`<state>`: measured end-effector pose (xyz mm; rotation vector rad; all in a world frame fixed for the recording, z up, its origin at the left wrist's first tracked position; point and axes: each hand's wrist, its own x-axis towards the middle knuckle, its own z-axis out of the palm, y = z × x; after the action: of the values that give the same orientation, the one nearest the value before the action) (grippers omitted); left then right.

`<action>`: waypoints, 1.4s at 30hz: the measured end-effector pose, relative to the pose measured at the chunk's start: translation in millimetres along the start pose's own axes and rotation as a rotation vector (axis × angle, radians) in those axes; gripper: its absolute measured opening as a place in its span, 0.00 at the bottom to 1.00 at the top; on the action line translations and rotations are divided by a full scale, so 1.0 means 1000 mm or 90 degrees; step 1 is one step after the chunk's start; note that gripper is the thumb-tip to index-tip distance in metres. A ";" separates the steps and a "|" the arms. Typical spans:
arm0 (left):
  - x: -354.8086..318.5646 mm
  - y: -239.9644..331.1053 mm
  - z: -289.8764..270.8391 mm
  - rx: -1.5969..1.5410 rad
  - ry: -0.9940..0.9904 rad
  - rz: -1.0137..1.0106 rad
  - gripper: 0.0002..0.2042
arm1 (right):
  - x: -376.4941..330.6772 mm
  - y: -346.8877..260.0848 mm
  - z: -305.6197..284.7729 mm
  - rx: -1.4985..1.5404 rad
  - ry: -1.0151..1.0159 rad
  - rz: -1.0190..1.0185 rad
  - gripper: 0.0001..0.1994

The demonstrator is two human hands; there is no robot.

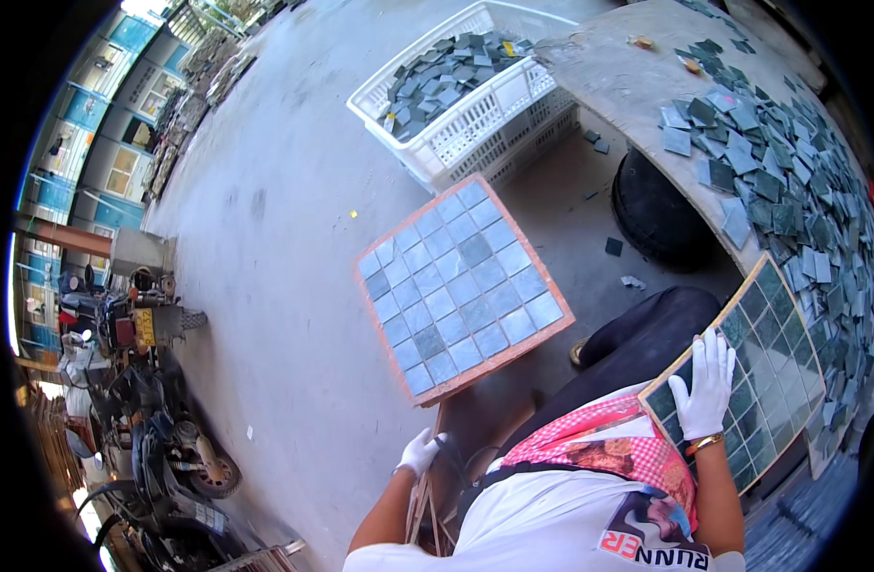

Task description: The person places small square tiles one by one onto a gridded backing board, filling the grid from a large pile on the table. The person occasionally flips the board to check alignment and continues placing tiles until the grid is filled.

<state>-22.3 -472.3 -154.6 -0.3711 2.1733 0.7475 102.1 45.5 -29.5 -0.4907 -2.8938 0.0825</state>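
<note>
My left hand (420,452), in a white glove, is low beside a wooden stand (424,510). Its fingers are curled in, and what they hold is too small to make out. My right hand (708,383), also gloved, lies with fingers stretched out on a wood-edged frame (776,456) of dark green square tiles, at my right side. In front of me, a board with a reddish rim (563,329) carries rows of blue-grey square stone tiles (459,284). Neither hand touches that board.
A white plastic crate (475,129) full of loose stone tiles (453,78) stands ahead. On the right, a table (618,91) bears a large heap of tiles (785,181); under it sits a round black tub (650,205). Motorbikes (161,429) are parked at left.
</note>
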 end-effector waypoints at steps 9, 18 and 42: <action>0.001 -0.037 -0.041 -0.091 -0.140 0.003 0.33 | -0.002 0.001 0.001 -0.002 -0.006 0.011 0.35; -0.007 -0.138 -0.002 -0.060 -0.121 -0.473 0.45 | -0.003 0.001 -0.002 -0.010 -0.028 0.013 0.33; 0.015 -0.156 -0.047 0.568 -0.063 -0.405 0.16 | -0.005 -0.002 -0.004 0.007 -0.022 0.012 0.31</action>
<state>16.1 -624.4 -202.5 -0.4839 1.8934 -0.5367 106.6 42.3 -26.5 -0.5204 -2.9206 0.1107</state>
